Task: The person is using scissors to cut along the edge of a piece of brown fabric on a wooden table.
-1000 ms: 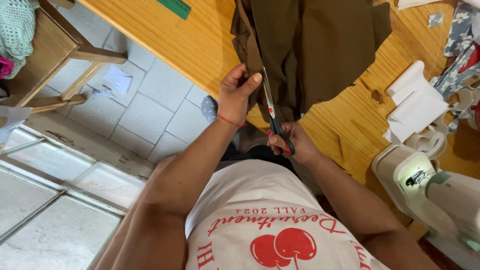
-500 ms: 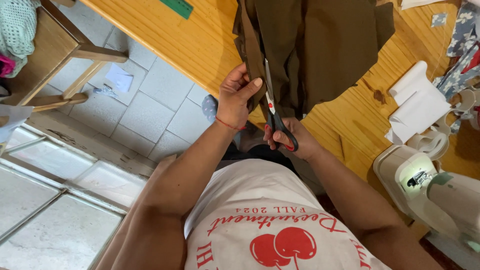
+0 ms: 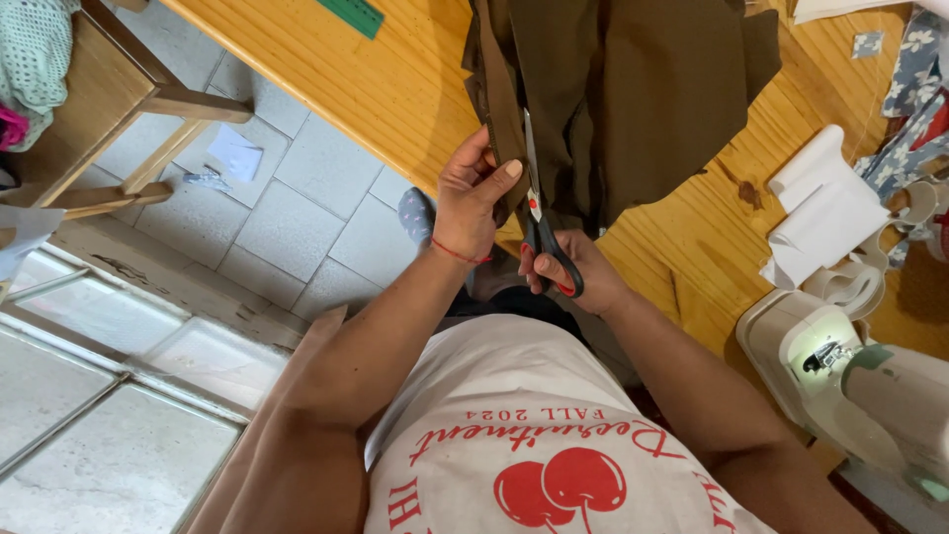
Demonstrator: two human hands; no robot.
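Note:
Dark brown fabric [image 3: 633,89] lies over the near edge of a wooden table [image 3: 395,89]. My left hand [image 3: 474,193] pinches the fabric's left strip, thumb on top, a red thread around its wrist. My right hand [image 3: 573,272] grips black-handled scissors [image 3: 539,213]. Their blades point away from me into the fabric, just right of my left thumb.
A white sewing machine [image 3: 840,366] stands at the right. Folded white cloth [image 3: 825,213] and floral fabric [image 3: 914,79] lie on the table's right side, a green ruler [image 3: 348,15] at the top. A wooden chair [image 3: 109,109] and paper scraps [image 3: 232,158] are on the tiled floor.
The scissors and my right hand have advanced further into the brown fabric. My left hand has shifted up along the strip with them.

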